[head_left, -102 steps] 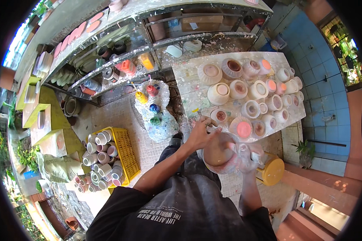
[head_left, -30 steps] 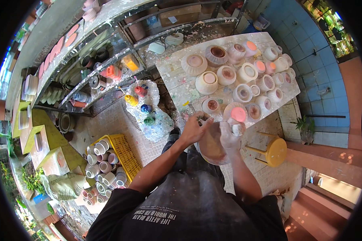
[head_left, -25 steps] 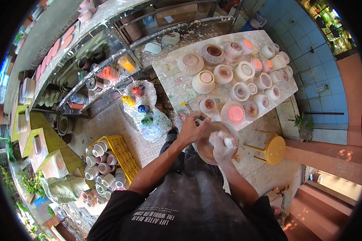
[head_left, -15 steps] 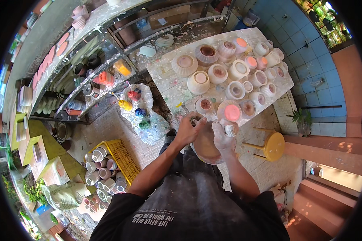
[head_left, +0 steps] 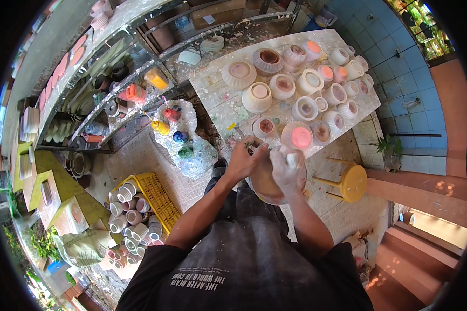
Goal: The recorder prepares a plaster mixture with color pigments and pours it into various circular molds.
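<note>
My left hand (head_left: 244,161) is closed on the rim of a round, powdery tan bowl (head_left: 264,180) held low in front of my body. My right hand (head_left: 286,173), coated in pale powder, is closed on a small whitish lump (head_left: 295,160) over the bowl's right side; what the lump is, I cannot make out. Just beyond both hands stands a paint-spattered table (head_left: 223,103) with several ribbed white pots, some showing pink or brown centres; a pot with a pink middle (head_left: 301,137) is nearest my right hand.
A white mound (head_left: 192,166) with coloured paint bottles (head_left: 160,127) sits left of the table. A yellow crate (head_left: 167,206) of pots stands at lower left, a yellow stool (head_left: 354,183) at right. Spattered shelves (head_left: 166,52) line the back left; a blue tiled wall (head_left: 415,119) bounds the right.
Both hands and the bowl sit a little higher in the picture than earlier. My right hand has shifted back and forth over the bowl with the whitish lump; my left keeps its hold.
</note>
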Motion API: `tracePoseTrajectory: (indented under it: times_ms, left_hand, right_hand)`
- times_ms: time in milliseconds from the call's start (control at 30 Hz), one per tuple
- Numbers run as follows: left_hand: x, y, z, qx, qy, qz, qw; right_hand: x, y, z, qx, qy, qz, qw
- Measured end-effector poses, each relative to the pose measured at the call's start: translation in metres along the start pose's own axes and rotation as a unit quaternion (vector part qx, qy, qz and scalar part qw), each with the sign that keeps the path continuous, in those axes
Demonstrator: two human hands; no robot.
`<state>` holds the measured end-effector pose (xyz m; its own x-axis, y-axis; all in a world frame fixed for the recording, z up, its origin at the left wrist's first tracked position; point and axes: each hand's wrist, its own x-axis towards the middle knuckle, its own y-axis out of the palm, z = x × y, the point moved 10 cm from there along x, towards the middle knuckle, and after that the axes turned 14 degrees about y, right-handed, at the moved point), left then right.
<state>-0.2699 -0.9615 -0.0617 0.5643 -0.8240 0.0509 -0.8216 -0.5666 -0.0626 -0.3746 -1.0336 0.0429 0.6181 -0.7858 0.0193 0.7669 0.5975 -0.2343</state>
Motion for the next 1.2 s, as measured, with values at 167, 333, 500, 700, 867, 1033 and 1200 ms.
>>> tracePoseTrajectory:
  times_ms: [167, 333, 500, 700, 867, 1033, 1200]
  left_hand:
    - [0.0, 0.002, 0.0, 0.001, -0.023, 0.003, 1.0]
    - [0.001, 0.001, -0.003, 0.001, 0.0, 0.005, 1.0]
    - [0.001, 0.0, -0.004, -0.007, -0.003, 0.0, 1.0]
    - [0.0, 0.001, -0.005, -0.018, -0.007, 0.002, 1.0]
    - [-0.002, 0.002, -0.001, -0.026, -0.027, 0.006, 0.999]
    - [0.0, -0.004, -0.009, 0.011, 0.007, -0.002, 1.0]
    - [-0.001, 0.002, -0.009, -0.001, -0.024, 0.009, 1.0]
  right_hand:
    - [-0.048, -0.012, -0.037, 0.128, 0.015, 0.059, 0.99]
    - [-0.022, -0.05, -0.012, 0.004, 0.057, 0.027, 0.998]
    - [0.014, -0.04, 0.024, 0.209, 0.048, 0.162, 0.963]
    - [0.004, -0.03, 0.008, 0.173, 0.014, 0.26, 0.95]
    - [-0.008, -0.022, -0.001, 0.004, -0.034, 0.262, 0.964]
    - [-0.024, -0.036, -0.038, 0.068, 0.071, 0.247, 0.964]
    - [-0.044, -0.02, -0.051, 0.219, 0.093, 0.111, 0.965]
